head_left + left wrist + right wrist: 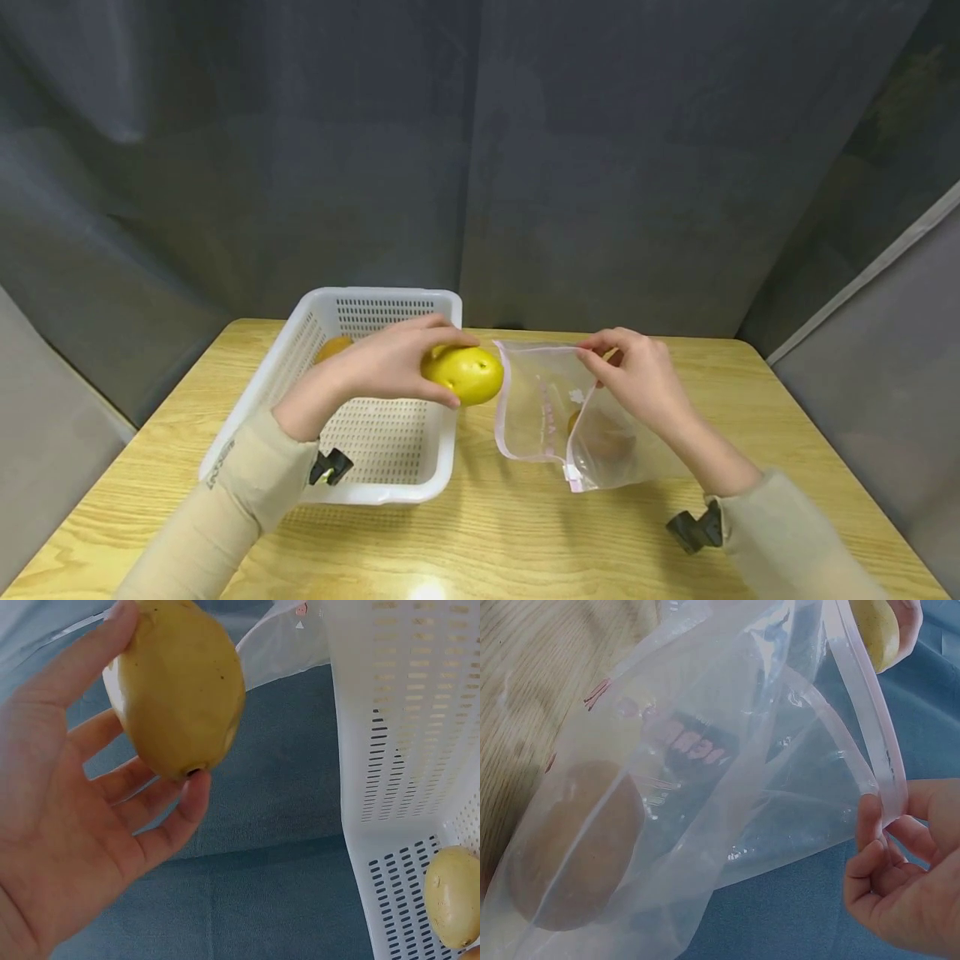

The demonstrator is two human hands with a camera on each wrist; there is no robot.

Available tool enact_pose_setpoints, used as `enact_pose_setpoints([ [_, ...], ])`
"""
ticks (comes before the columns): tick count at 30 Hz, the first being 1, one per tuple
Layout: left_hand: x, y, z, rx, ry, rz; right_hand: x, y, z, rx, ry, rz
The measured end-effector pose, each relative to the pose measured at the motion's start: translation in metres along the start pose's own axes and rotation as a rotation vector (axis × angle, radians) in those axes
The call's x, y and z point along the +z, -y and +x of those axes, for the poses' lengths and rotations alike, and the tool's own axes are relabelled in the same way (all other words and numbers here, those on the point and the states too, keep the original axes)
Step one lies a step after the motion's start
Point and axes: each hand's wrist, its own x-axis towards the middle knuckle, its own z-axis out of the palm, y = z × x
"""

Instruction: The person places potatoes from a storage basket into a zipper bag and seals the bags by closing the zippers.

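In the head view my left hand point(401, 362) grips a yellow potato point(472, 377) between thumb and fingers, beside the mouth of a clear zip bag point(528, 417). The left wrist view shows this potato point(180, 690) as a smooth oval with small dark specks. My right hand point(637, 371) pinches the pink-edged rim of the bag at its upper corner, and the mouth stands open towards the potato. Inside the bag lies a brownish, potato-like oval point(577, 847), blurred by the plastic.
A white perforated basket point(446, 467) stands on the left of the wooden table point(510, 533), under my left forearm. Another potato point(454, 896) lies in it, with part of an orange-brown one at the frame's corner. Grey curtains point(600, 167) surround the table.
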Motion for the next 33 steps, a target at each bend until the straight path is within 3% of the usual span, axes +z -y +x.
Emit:
enact_pose_setpoints([
  [19, 0.005, -0.012, 0.007, 0.045, -0.006, 0.008, 0.000, 0.004, 0.002, 0.006, 0.003, 0.012],
  [33, 0.010, -0.019, 0.013, 0.122, -0.030, 0.008, -0.001, 0.005, 0.002, 0.000, 0.013, 0.020],
])
